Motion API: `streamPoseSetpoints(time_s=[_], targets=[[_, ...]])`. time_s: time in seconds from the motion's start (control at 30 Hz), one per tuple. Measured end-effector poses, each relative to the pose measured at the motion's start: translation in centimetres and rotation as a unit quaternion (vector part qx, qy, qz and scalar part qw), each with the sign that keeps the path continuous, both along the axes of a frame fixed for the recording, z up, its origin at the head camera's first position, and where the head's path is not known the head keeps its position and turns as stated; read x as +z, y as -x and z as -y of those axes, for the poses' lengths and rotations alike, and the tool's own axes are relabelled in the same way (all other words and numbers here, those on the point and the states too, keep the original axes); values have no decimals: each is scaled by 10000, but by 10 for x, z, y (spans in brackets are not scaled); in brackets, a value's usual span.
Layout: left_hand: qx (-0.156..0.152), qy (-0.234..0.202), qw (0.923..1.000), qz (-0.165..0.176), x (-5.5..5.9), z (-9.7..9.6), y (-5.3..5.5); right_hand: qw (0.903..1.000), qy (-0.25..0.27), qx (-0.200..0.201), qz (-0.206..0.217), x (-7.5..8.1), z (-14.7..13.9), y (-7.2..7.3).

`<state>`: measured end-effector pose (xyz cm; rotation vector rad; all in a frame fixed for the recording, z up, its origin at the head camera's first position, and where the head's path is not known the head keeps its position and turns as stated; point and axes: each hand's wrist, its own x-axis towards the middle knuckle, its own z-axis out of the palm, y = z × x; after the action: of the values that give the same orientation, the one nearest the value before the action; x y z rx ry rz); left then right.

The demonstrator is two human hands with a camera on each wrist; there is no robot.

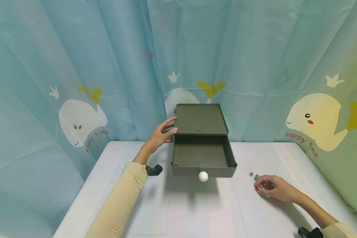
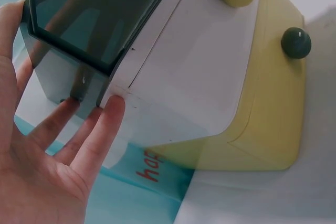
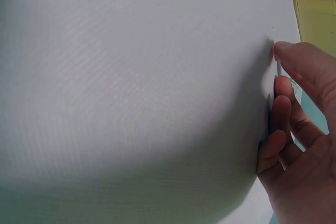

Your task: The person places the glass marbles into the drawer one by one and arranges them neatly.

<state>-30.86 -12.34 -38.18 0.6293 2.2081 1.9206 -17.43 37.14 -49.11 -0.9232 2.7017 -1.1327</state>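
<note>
A dark green drawer [image 1: 200,152] with a white knob [image 1: 203,176] is pulled out from the top of a small cabinet [image 1: 200,118]. A small reddish piece [image 1: 175,165] lies in its front left corner. My left hand [image 1: 161,134] rests against the cabinet's left side, fingers spread and fairly straight. On the white table at right, my right hand [image 1: 273,188] has its fingertips down at a small red disc [image 1: 257,189], fingers bent. A thin pale edge [image 3: 279,68] shows between thumb and forefinger; whether they pinch it is unclear. Small green discs [image 1: 256,177] lie beside that hand.
Below the green drawer, the cabinet has a white drawer [image 2: 194,61] with a yellow knob and a yellow drawer [image 2: 273,87] with a dark green knob. A blue curtain [image 1: 130,66] with whale prints hangs behind the table [image 1: 196,211].
</note>
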Motion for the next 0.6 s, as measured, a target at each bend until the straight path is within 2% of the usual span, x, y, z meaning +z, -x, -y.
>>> streamPoseSetpoints(time_s=[0.6], targets=[[64,19,10000,37,0,-1,0,9998,60,-173,123,0,1,-1]])
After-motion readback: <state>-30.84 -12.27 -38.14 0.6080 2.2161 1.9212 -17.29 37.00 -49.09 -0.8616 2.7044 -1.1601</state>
